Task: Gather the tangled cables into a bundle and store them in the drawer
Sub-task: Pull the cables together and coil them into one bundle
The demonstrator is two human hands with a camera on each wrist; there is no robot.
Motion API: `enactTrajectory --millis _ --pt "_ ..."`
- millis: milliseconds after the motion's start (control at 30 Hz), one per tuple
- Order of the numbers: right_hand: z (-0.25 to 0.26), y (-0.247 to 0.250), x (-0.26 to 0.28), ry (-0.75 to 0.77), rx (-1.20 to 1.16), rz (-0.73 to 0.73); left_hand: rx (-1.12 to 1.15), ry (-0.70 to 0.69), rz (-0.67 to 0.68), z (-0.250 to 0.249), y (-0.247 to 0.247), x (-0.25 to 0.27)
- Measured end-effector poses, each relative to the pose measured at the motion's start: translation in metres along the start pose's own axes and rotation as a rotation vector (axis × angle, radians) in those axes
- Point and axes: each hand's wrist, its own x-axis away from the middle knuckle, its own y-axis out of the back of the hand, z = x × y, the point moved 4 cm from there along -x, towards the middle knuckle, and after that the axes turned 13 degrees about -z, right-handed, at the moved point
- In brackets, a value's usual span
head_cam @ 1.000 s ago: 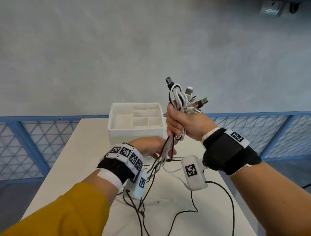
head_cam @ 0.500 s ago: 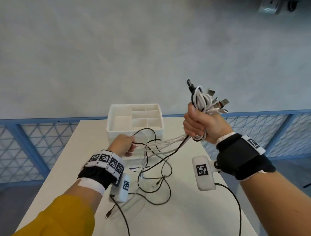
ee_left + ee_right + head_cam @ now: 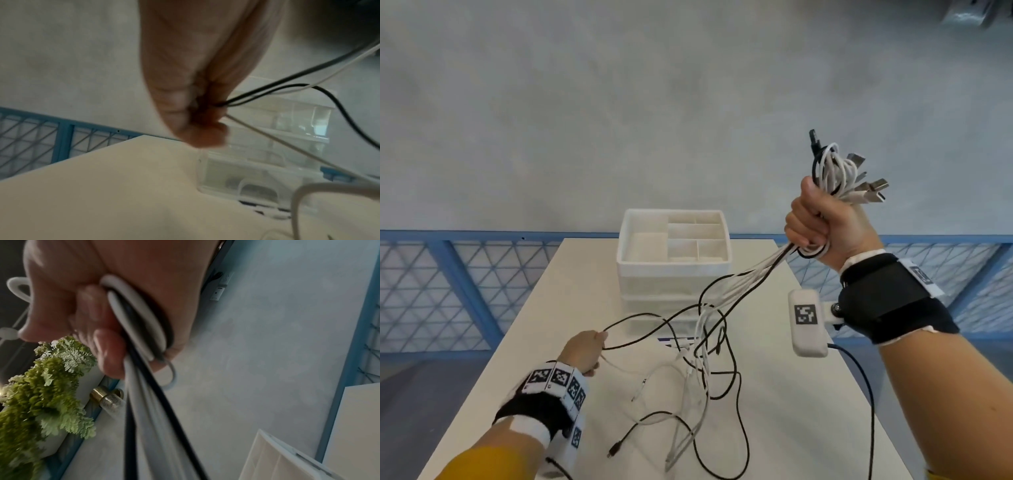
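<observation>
Right hand (image 3: 825, 229): raised, fisted round bundled USB cables (image 3: 835, 171). Left hand (image 3: 583, 349): held low over worktop (image 3: 544, 342), loose strands pinched.

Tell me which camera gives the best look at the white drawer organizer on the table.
The head view: the white drawer organizer shows whole from above, its open top tray split into compartments, stacked drawers below. The left wrist view shows only its blurred front behind the left hand. The right wrist view catches just a corner.

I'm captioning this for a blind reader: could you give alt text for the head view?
A right hand grips a bundle of cables raised above a table, while the left hand pinches loose strands lower down. A white drawer unit stands behind.
</observation>
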Motion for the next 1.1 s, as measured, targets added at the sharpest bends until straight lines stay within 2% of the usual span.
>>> enactTrajectory --millis 100,167,267,367,433,500,533,567,600,633,700,733,767,800,867,900,933,967,1033,1067,1100 --pt "0.0 -0.002 -0.003 0.008 0.027 0.018 0.826 0.074 0.107 -0.009 -0.002 0.001" --pt "-0.001 -0.001 -0.003 0.012 0.058 0.024 1.09 0.079 0.121 -0.016 0.004 0.0" --pt "-0.001 0.0 -0.003 0.009 0.041 -0.006 0.987 0.023 0.005 -0.013 0.007 -0.006" --pt "-0.002 -0.006 -0.004 0.02 0.022 -0.06 0.734 -0.085 -0.09 -0.013 0.0 -0.008" --pt "-0.005 -0.013 -0.006 0.017 0.04 -0.139 0.479 -0.178 -0.168 -0.022 -0.002 0.0" --pt "-0.01 -0.02 -0.008 0.005 0.065 -0.236 0.325 -0.407 -0.37 -0.047 0.005 0.025" --pt "-0.013 -0.022 -0.008 -0.002 0.081 -0.281 0.332 -0.593 -0.464 -0.064 0.008 0.048" --pt "-0.017 -0.025 -0.008 -0.007 0.095 -0.313 0.335 -0.775 -0.491 -0.08 0.007 0.072" --pt "-0.02 -0.028 -0.008 -0.01 0.11 -0.337 0.312 -0.927 -0.431 -0.094 0.0 0.095" --pt "-0.022 -0.031 -0.007 -0.01 0.125 -0.355 0.274 -1.017 -0.308 -0.103 -0.012 0.113" --pt "-0.025 -0.038 -0.006 0.001 0.159 -0.363 0.137 -1.026 -0.046 -0.114 -0.046 0.135" --pt "-0.026 -0.042 -0.006 0.009 0.177 -0.351 0.062 -0.999 -0.001 -0.116 -0.059 0.139" --pt "-0.026 -0.045 -0.005 0.014 0.191 -0.336 0.03 -0.981 -0.028 -0.119 -0.067 0.14" --pt "-0.025 -0.047 -0.004 0.018 0.2 -0.32 0.09 -0.973 -0.095 -0.122 -0.069 0.139" --pt "-0.022 -0.047 -0.002 0.027 0.209 -0.269 0.342 -0.95 -0.247 -0.123 -0.058 0.132" --pt "-0.02 -0.047 -0.001 0.03 0.214 -0.24 0.439 -0.925 -0.28 -0.123 -0.052 0.125" --pt "-0.02 -0.046 0.0 0.027 0.221 -0.214 0.472 -0.901 -0.256 -0.122 -0.05 0.116" --pt "-0.019 -0.046 0.0 0.025 0.229 -0.189 0.435 -0.877 -0.158 -0.122 -0.051 0.107" --pt "-0.021 -0.045 0.001 0.013 0.236 -0.173 0.169 -0.857 0.186 -0.12 -0.066 0.098" --pt "-0.022 -0.044 0.002 0.005 0.239 -0.173 0.045 -0.871 0.308 -0.117 -0.073 0.097" --pt "-0.023 -0.042 0.003 -0.001 0.248 -0.172 -0.029 -0.883 0.374 -0.114 -0.078 0.095"
